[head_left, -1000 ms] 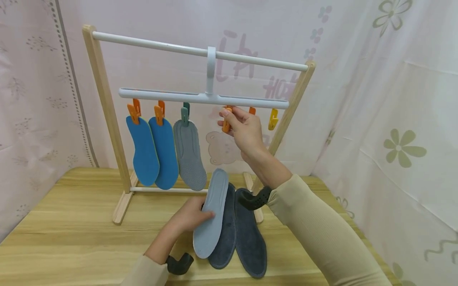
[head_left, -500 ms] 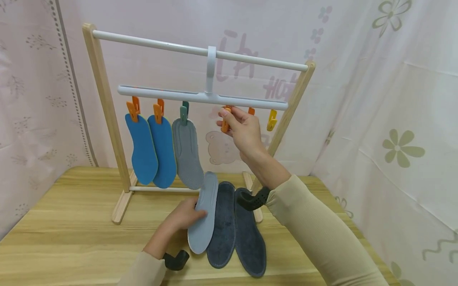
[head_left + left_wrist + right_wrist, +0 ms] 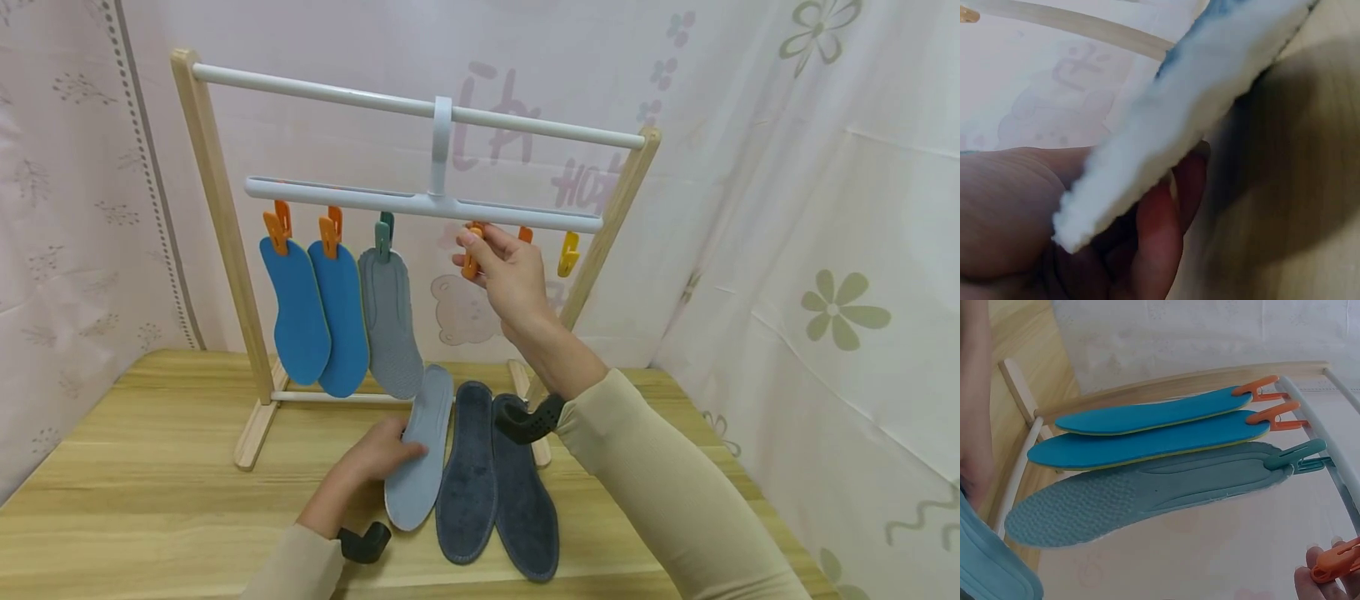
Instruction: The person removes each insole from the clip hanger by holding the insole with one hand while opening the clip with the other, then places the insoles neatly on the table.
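Note:
My left hand [image 3: 381,450] pinches a light grey insole [image 3: 422,454] by its edge, thumb on the upper face, low over the table; the left wrist view shows the insole's pale edge [image 3: 1141,150] between thumb and fingers. Up at the hanger [image 3: 360,198], my right hand [image 3: 513,271] grips an orange clip [image 3: 472,254] with thumb and fingers. To its left hang two blue insoles [image 3: 300,312] from orange clips and a grey insole [image 3: 392,325] from a green clip [image 3: 383,237]. Two dark grey insoles [image 3: 467,475] lie on the table beside the held one.
A wooden rack [image 3: 225,225] with a white top rod [image 3: 322,90] carries the hanger. Right of my right hand hang a red-orange clip [image 3: 526,234] and a yellow clip [image 3: 568,254]. The wooden table [image 3: 135,467] extends to the left; patterned curtains [image 3: 825,208] stand behind and at the right.
My left hand has moved left with the light grey insole, away from the dark insoles it overlapped. My right hand stays on the orange clip.

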### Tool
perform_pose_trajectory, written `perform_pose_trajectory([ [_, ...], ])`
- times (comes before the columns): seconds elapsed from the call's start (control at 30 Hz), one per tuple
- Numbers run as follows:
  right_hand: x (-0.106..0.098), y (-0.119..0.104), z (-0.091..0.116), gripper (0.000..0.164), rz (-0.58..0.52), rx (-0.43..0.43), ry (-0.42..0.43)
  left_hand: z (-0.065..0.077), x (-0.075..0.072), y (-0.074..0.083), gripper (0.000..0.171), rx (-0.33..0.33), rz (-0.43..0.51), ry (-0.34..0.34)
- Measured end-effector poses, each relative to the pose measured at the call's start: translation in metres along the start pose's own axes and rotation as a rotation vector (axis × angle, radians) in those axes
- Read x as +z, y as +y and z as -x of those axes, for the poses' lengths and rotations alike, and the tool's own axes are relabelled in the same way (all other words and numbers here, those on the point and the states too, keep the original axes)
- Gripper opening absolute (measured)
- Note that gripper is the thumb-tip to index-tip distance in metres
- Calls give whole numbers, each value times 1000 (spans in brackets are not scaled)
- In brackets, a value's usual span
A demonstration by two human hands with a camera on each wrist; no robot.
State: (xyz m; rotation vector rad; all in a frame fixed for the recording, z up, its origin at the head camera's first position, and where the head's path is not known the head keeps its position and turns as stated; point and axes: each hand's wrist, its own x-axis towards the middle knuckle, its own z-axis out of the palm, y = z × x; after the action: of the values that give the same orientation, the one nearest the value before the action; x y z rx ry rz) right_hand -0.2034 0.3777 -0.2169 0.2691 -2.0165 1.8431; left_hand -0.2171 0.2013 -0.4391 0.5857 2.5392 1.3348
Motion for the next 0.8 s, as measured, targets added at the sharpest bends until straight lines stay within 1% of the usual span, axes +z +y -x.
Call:
perform_pose_trajectory([
  [0.1, 0, 0, 0, 39, 6, 1, 0, -1, 1, -3, 28, -9, 16, 6],
  [0.2, 0, 1, 0, 39, 13, 0, 4, -2, 4, -5, 32, -24, 13, 36],
  [0.27, 0, 1, 0, 38, 15, 1, 8, -2, 5, -5, 38, -34, -16, 78],
  [0.4, 0, 1, 0, 38, 12, 0, 10, -1, 8, -2, 50, -38, -117, 172],
  [0.47, 0, 1, 0, 37, 11, 2, 12, -1, 9, 0, 50, -46, -129, 201],
  [0.63, 1, 0, 1, 38, 11, 9, 13, -3, 12, 2, 41, -26, -82, 221],
  [0.7, 1, 0, 1, 37, 10, 9, 12, -3, 12, 2, 38, -10, -74, 220],
  [0.8, 1, 0, 1, 37, 16, 5, 12, -3, 11, 1, 36, -3, -62, 210],
])
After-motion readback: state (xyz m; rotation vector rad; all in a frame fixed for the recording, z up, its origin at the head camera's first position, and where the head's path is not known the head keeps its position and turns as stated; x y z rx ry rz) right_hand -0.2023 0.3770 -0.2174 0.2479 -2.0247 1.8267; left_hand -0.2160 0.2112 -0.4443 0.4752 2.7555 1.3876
